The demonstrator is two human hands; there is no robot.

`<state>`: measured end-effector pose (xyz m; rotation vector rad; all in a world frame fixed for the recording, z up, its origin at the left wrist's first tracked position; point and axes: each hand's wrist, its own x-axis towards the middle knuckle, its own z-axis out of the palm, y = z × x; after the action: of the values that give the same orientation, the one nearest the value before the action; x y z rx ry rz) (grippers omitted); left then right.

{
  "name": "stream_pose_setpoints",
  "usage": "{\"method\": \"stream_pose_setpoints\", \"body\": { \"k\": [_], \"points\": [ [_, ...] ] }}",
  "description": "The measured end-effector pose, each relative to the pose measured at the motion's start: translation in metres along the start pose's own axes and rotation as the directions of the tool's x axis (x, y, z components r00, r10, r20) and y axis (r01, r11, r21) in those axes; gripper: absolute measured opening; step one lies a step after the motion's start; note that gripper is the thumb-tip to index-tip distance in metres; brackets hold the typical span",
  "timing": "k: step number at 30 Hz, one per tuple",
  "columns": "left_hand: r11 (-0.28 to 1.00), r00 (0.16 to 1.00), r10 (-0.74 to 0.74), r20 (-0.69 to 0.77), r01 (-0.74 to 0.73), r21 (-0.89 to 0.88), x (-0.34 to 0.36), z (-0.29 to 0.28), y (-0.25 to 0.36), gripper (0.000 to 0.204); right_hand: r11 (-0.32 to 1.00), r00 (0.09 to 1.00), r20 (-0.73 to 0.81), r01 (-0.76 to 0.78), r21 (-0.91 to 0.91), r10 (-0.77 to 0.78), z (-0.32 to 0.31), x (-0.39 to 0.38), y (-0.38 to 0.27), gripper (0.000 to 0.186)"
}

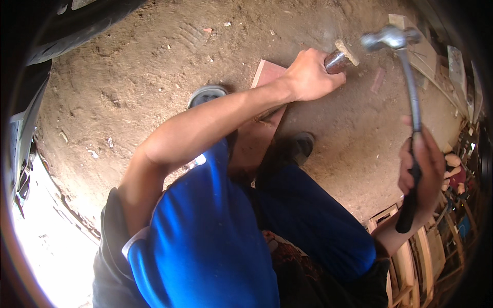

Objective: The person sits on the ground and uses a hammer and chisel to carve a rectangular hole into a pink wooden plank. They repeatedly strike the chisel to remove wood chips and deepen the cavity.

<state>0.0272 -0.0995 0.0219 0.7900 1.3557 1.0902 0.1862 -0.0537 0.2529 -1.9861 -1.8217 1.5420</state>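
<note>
Lining up a strike, it seems: right hand [429,167] clasping the hammer [413,100] at three o'clock, left hand [310,78] gripping a pale-capped tool [339,59] at one, wooden board [253,145] running from centre towards twelve, the next blow demanding square aim!

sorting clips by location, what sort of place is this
Probably a woodworking shop, a rough one with a bare dirt floor: pieces of wood crowd the lower right, a board shows mid-view, and the right hand grips a hammer.
</note>
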Motion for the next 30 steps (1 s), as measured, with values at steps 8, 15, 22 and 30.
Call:
{"method": "stream_pose_setpoints", "body": {
  "k": [8, 15, 22, 30],
  "points": [
    [0.999, 0.999, -0.037, 0.017, 0.037, 0.032, -0.002, -0.004, 0.003, 0.035, 0.990, 0.965, -0.234, 0.134, 0.046, -0.120, 0.014, 0.001, -0.009, 0.041],
    [0.999, 0.999, -0.027, 0.019, 0.026, 0.037, -0.003, -0.005, 0.003, 0.035, 0.998, 0.994, -0.101, 0.024, -0.052, -0.029, 0.010, -0.008, -0.015, 0.043],
    [0.997, 0.997, -0.076, 0.033, 0.075, 0.035, -0.003, -0.004, 0.002, 0.040, 0.971, 0.994, -0.098, -0.064, -0.231, 0.042, 0.022, 0.003, 0.001, 0.040],
    [0.999, 1.000, -0.009, -0.001, 0.009, 0.049, -0.002, 0.006, -0.003, 0.037, 0.987, 0.968, -0.199, 0.138, -0.082, -0.152, 0.000, -0.003, -0.009, 0.043]
  ]
}}
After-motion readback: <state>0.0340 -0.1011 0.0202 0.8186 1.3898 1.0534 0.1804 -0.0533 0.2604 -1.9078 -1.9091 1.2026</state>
